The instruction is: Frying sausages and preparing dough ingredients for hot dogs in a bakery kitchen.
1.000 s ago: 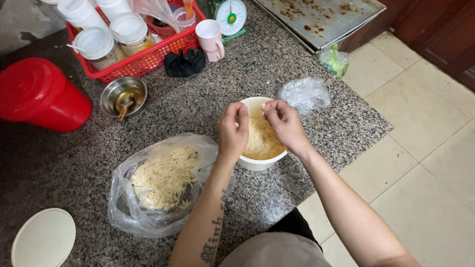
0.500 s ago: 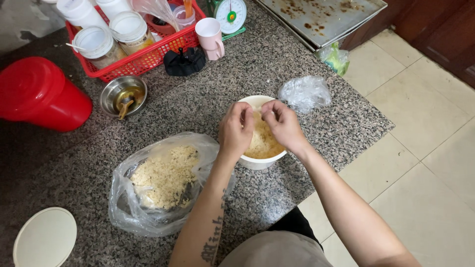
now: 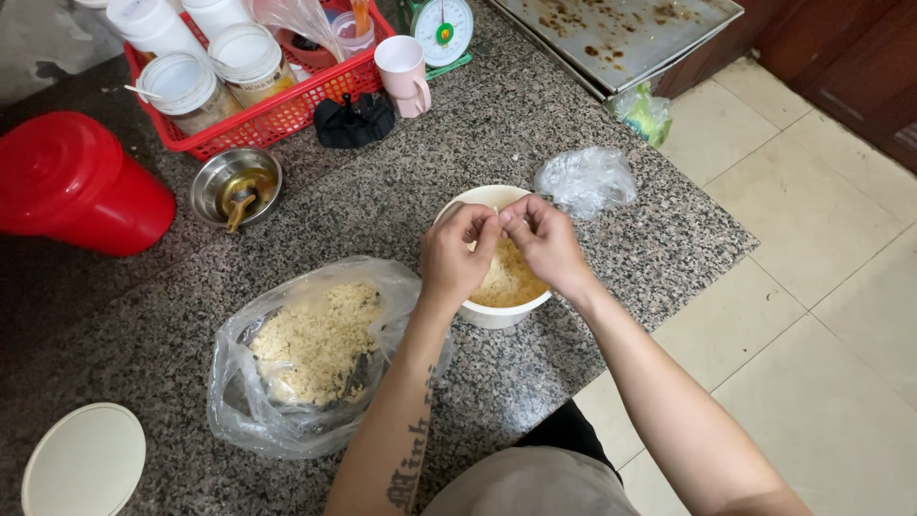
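A speckled grey granite tabletop [image 3: 535,124] fills most of the view, with pale floor tiles [image 3: 812,287] to its right. At the top edge lies a stained metal tray [image 3: 621,29]. On the left stands a red lidded bucket [image 3: 76,182], and behind it a red plastic basket [image 3: 277,110] holds several white-lidded jars [image 3: 244,53]. Near the front left, a clear plastic bag [image 3: 315,354] lies open on the tabletop, holding a heap of pale crumbly noodle-like food. A round white lid [image 3: 84,463] rests flat at the bottom left corner.

Just right of the bag, near the tabletop's front edge, sits a white bowl [image 3: 492,311] partly filled with the same yellowish food. Both of the person's hands meet above it. The left hand [image 3: 457,253] is curled, its fingers bent inward and pinching a small bit of the food at the fingertips. The right hand [image 3: 544,239] is likewise bent, its fingertips touching those of the left and gripping the same small piece over the bowl's far rim.

Beside the bowl on the right lies a crumpled clear plastic wrap [image 3: 585,180]. A small steel bowl [image 3: 236,183] with a brownish thing in it sits between the bucket and the basket. A pink mug [image 3: 403,69] stands by the basket, next to a green kitchen scale [image 3: 437,29], and a black cloth bundle [image 3: 353,122] lies in front of the mug. A small green bag [image 3: 645,113] hangs at the tabletop's right edge.
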